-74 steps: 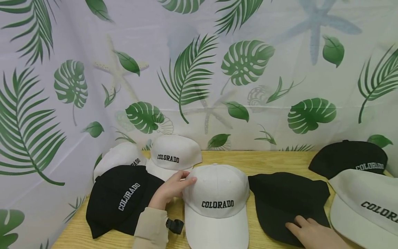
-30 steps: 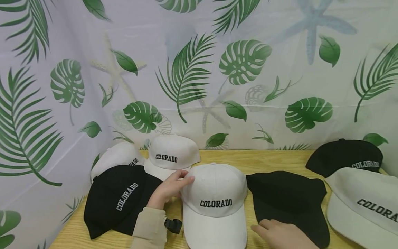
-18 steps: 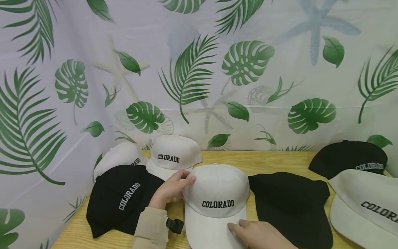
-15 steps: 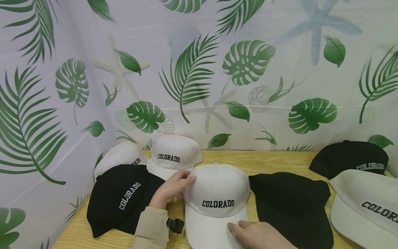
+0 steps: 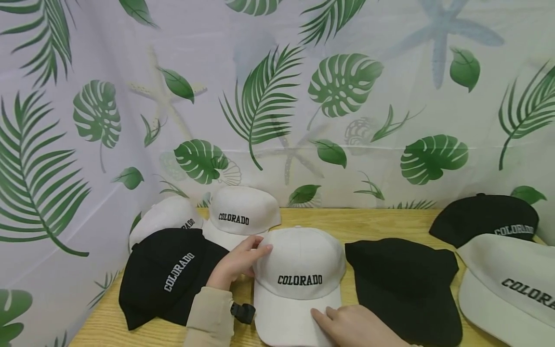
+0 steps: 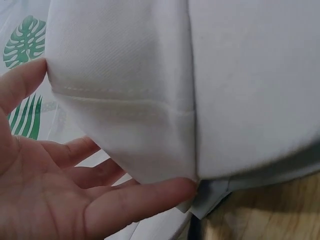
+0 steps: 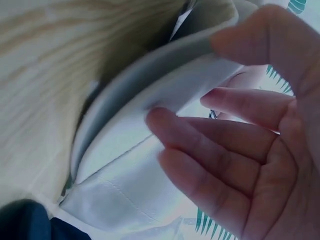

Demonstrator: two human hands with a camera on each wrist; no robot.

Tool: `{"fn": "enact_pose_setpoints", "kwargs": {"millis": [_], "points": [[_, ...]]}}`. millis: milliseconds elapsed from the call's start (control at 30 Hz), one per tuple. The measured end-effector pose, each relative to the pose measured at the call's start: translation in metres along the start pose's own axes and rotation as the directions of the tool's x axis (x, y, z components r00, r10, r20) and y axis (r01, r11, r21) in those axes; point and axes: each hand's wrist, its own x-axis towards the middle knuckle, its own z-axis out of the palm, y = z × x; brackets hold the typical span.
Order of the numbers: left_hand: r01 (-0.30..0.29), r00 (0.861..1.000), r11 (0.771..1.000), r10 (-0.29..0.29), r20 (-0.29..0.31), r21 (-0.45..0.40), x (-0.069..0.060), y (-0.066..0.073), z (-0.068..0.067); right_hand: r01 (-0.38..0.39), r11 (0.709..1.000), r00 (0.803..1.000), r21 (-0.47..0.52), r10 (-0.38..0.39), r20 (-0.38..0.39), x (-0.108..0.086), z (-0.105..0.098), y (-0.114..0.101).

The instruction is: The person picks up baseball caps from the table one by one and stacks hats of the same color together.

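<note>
A white fabric baseball cap with black "COLORADO" lettering [image 5: 299, 262] sits at lower centre of the head view, its long axis running from crown down toward the frame's bottom edge, bill foremost. The relation that seems to matter is that it lies between both hands: the left hand [image 5: 236, 265] touches the crown's left side, while the right hand [image 5: 355, 325] has fingertips on the bill's right part and is the nearer to that end. The left grip is spread wide against the fabric; the right one is loose, its fingers apart. Just beside, at lower right, lies a plain-looking black cap [image 5: 407, 289]; at lower left, a black cap with white lettering [image 5: 156, 274]. All rest on the yellowish wooden desk [image 5: 364, 219].
</note>
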Motion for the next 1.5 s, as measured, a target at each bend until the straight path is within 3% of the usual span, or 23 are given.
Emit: {"fn": "enact_pose_setpoints", "kwargs": {"millis": [233,467,767,967,1067,1133,1267,1367,1433,1500], "points": [[-0.015,1.0,1.0,0.015,0.007,-0.017,-0.001,-0.001,-0.003,-0.01,1.0,1.0,0.006,0.01,0.026,0.005,-0.003,-0.003],[-0.042,0.999,0.999,0.042,0.008,0.005,-0.003,0.004,-0.003,-0.076,0.99,0.995,0.116,0.067,0.077,0.002,-0.004,0.0],[-0.097,0.993,0.986,0.105,-0.05,0.138,-0.012,0.016,-0.007,-0.082,0.979,0.994,0.187,0.066,0.088,-0.001,-0.006,0.004],[-0.102,0.978,0.948,0.151,-0.143,0.301,-0.03,0.024,-0.012,-0.068,0.978,0.995,0.196,0.052,0.089,-0.006,-0.009,0.008],[-0.052,0.971,0.904,0.145,-0.188,0.425,-0.04,0.02,-0.017,-0.063,0.974,0.995,0.216,0.045,0.086,-0.009,-0.01,0.009],[0.007,0.971,0.858,0.116,-0.208,0.513,-0.045,0.015,-0.02,-0.066,0.97,0.995,0.235,0.047,0.086,-0.011,-0.01,0.01],[0.112,0.971,0.714,0.07,-0.229,0.691,-0.049,0.005,-0.024,-0.07,0.963,0.995,0.261,0.049,0.085,-0.014,-0.008,0.015],[0.143,0.971,0.615,0.062,-0.229,0.775,-0.051,-0.002,-0.026,-0.067,0.962,0.995,0.265,0.046,0.087,-0.016,-0.007,0.018],[0.146,0.975,0.576,0.055,-0.217,0.804,-0.054,-0.004,-0.027,-0.061,0.962,0.996,0.265,0.04,0.083,-0.015,-0.008,0.018],[0.147,0.978,0.555,0.043,-0.204,0.819,-0.057,-0.006,-0.026,-0.054,0.963,0.996,0.263,0.034,0.079,-0.015,-0.009,0.018]]}}
